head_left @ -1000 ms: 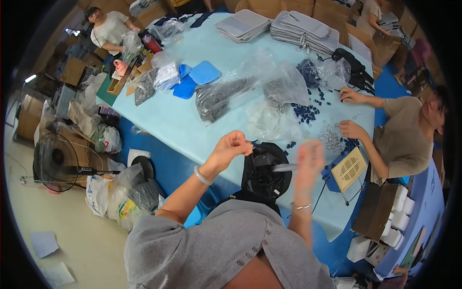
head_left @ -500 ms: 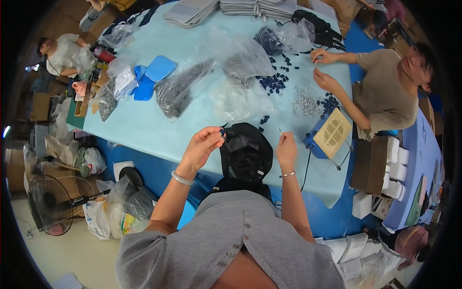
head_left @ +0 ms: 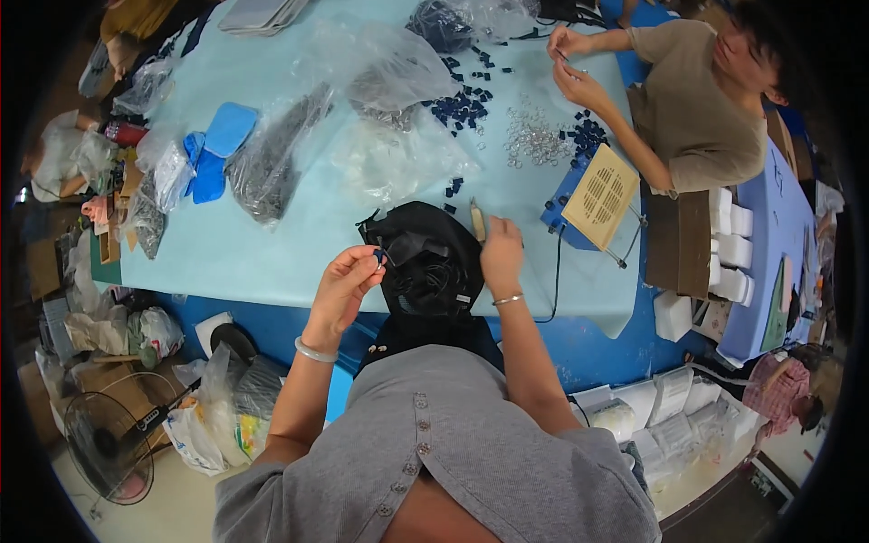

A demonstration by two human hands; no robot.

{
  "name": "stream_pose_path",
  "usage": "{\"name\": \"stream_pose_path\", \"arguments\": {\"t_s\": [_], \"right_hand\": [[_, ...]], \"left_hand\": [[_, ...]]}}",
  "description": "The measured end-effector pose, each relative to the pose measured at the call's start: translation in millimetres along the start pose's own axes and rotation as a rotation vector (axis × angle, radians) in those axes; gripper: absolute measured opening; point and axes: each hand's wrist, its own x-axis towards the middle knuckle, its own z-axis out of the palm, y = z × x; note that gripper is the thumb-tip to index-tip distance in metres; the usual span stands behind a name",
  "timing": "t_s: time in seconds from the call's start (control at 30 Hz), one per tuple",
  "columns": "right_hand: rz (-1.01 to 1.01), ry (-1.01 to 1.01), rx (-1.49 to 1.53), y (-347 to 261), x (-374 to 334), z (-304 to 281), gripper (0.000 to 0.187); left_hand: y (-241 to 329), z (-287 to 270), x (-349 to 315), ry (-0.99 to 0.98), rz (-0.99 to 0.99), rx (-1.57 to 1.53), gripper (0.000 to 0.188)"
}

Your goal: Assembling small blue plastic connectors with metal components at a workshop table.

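Observation:
My left hand [head_left: 348, 288] is closed in a pinch on a small dark blue tab [head_left: 378, 258]. Beside it lies a black fabric bag [head_left: 424, 258] with loose black cords, spread over the table's near edge and my lap. My right hand [head_left: 502, 258] rests palm down just right of the bag, its fingers loosely bent and partly hidden. Along its thumb side lies a slim pale-handled tool [head_left: 477, 220], whose exact kind I cannot make out. More dark blue tabs [head_left: 460, 107] are heaped farther off, next to scattered small clear or metallic pieces [head_left: 534, 136].
A blue device with a beige perforated panel [head_left: 601, 196] stands on the right, its cord trailing forward. Plastic bags [head_left: 276, 158] and blue pieces [head_left: 226, 131] lie left of centre. Across the table, a person's hands [head_left: 575, 68] work. A fan [head_left: 109, 443] stands at lower left.
My right hand has moved left and lowered, and the pale tool now lies at its thumb side instead of pointing up from its fingers. My left hand keeps its pinch. The view has shifted.

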Motion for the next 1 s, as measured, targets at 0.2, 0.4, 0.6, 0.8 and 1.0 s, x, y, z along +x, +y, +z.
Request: {"name": "stream_pose_path", "arguments": {"t_s": [0.2, 0.4, 0.6, 0.8, 1.0], "right_hand": [[0.226, -0.042, -0.096, 38, -17, -10, 0.027], [0.283, -0.049, -0.107, 38, -16, -6, 0.029], [0.289, -0.128, 0.671, 5, 7, -42, 0.016], [0.488, -0.597, 1.597, -77, 38, -80, 0.010], [0.456, -0.923, 1.776, -125, 46, -73, 0.010]], "left_hand": [[-7, 8, 0, -0.041, -0.059, 0.012, 0.016], [-13, 15, 0, -0.077, -0.124, 0.033, 0.019], [-8, 20, -5, -0.056, -0.063, 0.042, 0.026], [-7, 26, 12, -0.093, 0.168, -0.020, 0.020], [14, 28, 13, -0.038, 0.496, 0.217, 0.026]]}}
